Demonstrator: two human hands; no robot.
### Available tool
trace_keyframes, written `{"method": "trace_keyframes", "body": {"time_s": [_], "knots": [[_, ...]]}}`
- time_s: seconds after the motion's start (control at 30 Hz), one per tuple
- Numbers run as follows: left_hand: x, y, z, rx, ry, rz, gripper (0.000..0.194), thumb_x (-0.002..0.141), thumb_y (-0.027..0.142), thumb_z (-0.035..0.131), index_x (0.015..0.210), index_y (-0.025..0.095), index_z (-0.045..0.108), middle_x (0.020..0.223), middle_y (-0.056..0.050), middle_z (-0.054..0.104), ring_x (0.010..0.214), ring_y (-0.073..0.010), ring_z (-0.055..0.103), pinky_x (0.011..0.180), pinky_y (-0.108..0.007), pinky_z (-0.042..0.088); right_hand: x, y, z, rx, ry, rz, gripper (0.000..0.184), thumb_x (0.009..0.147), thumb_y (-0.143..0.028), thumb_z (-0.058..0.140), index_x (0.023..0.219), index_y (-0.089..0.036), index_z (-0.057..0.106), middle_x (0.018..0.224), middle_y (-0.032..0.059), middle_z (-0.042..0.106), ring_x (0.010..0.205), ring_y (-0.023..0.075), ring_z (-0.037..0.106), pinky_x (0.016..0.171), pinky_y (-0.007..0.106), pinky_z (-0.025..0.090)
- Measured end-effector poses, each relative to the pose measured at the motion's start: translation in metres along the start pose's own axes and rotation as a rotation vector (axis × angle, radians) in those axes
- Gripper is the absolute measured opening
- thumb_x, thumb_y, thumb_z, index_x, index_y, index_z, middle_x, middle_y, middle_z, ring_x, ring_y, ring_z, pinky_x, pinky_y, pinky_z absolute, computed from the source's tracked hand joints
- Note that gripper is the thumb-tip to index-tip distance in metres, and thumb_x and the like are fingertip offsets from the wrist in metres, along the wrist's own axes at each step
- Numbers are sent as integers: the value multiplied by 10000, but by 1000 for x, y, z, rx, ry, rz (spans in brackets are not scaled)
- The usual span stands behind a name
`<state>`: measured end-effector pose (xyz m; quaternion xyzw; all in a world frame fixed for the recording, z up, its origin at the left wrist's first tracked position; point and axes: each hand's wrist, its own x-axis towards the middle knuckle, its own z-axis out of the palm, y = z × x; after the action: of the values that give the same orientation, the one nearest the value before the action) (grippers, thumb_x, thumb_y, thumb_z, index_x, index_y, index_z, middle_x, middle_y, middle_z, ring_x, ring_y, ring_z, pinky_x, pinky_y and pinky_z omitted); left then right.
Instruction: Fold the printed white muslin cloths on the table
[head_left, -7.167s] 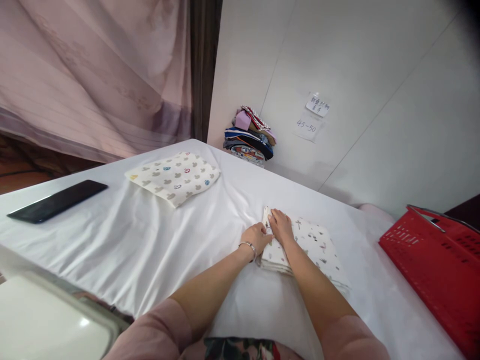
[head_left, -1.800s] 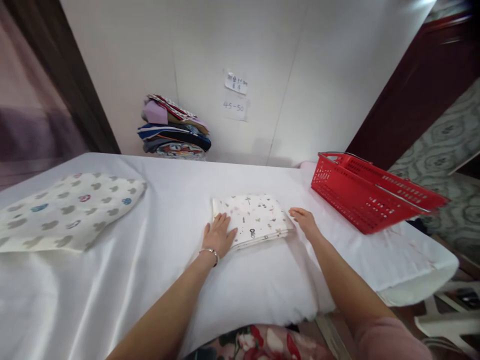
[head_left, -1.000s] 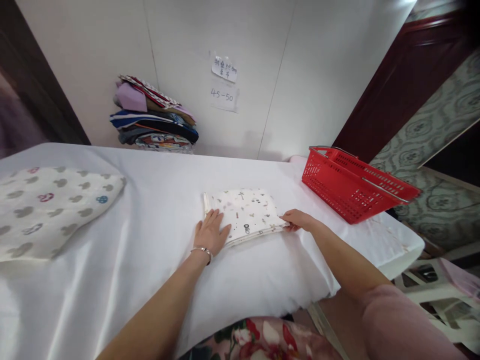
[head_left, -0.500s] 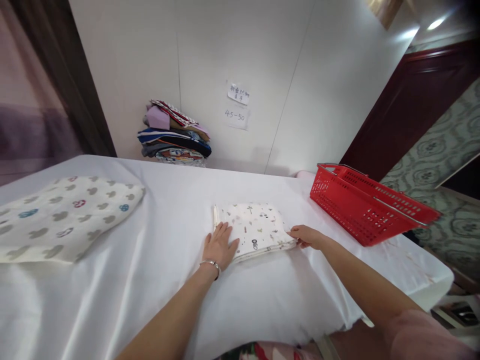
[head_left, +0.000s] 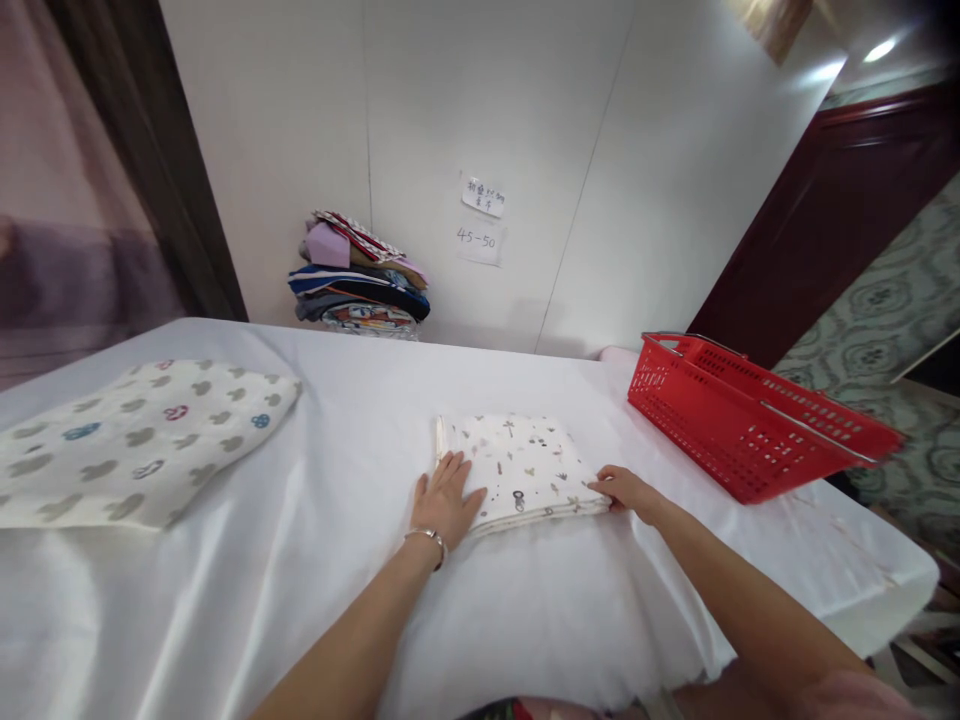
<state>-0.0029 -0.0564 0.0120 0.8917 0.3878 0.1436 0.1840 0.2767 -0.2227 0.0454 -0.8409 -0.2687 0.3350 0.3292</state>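
A white cloth with small printed figures lies folded in layers on the white-covered table. Fingers outstretched, my left hand rests flat on its near left corner; a silver bracelet circles that wrist. At the near right corner, my right hand pinches the cloth's edge between thumb and fingers. Off to the left is another white cloth, with grey, red and blue mushroom shapes, spread on the table.
A red plastic basket with metal handles stands at the right of the table. Against the back wall sits a pile of folded fabrics. Two paper notes are stuck to the wall, and a dark red door is behind on the right.
The view has shifted slightly, so everything appears a little lower and further right. Both hands keep their places on the folded cloth.
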Motion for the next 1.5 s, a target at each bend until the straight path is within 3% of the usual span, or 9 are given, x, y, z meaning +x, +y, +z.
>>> {"method": "trace_keyframes", "body": {"time_s": [0.2,0.3,0.4,0.47,0.63,0.8,1.03,1.33,1.5], "knots": [[-2,2,-1,-5,9,-10,499,838,439,371,1289,228,393,1425,-40,260,1328,-210,145,1056,-476,151,3,1,-3,-173,43,-8,436,674,-376,622,1058,-203,506,555,-52,506,521,117,502,498,231,419],[-2,3,-1,-17,13,-17,496,830,437,382,1282,233,405,1423,-35,267,1327,-218,150,1056,-484,150,10,-9,-2,-400,181,-177,499,711,-339,587,1177,-200,476,871,48,628,782,179,587,710,290,463],[-3,5,-2,-27,7,-19,503,825,441,384,1282,232,405,1423,-28,265,1327,-218,150,1057,-490,145,16,-24,9,-522,343,-496,519,811,-361,438,1299,-202,366,1317,88,424,1195,215,397,970,341,339],[-3,5,-1,-30,2,-18,510,824,443,380,1286,227,399,1425,-23,257,1328,-211,147,1058,-491,142,19,-29,22,-608,334,-635,555,845,-403,363,1349,-183,291,1428,75,247,1314,210,189,1049,369,223],[-5,3,2,-45,8,-4,526,825,464,363,1292,224,389,1431,-20,242,1331,-207,134,1058,-497,129,30,-10,46,-781,51,-512,590,861,-508,263,1374,-218,241,1461,28,138,1339,208,67,1067,448,129],[-6,3,4,-66,8,-4,529,823,470,358,1295,233,383,1433,-18,240,1333,-216,123,1060,-500,122,40,-6,39,-838,-4,-513,561,869,-490,260,1369,-235,262,1457,19,151,1336,197,88,1064,400,177],[-7,5,1,-75,-21,-10,559,811,493,350,1305,232,361,1440,2,217,1337,-197,96,1068,-494,98,57,-63,44,-873,270,-626,591,868,-520,200,1379,-224,223,1469,51,77,1339,228,42,1055,484,137],[-9,6,2,-99,-25,-21,581,809,507,330,1318,228,348,1444,2,207,1337,-213,89,1069,-503,87,90,-51,70,-929,157,-490,614,856,-547,202,1367,-212,263,1455,50,168,1336,214,87,1062,453,123],[-9,7,3,-106,-19,-6,581,808,503,336,1320,229,346,1442,-4,217,1334,-236,93,1062,-523,86,84,-95,91,-868,140,-606,584,871,-512,194,1364,-208,268,1457,50,157,1339,203,68,1066,454,78]]}}
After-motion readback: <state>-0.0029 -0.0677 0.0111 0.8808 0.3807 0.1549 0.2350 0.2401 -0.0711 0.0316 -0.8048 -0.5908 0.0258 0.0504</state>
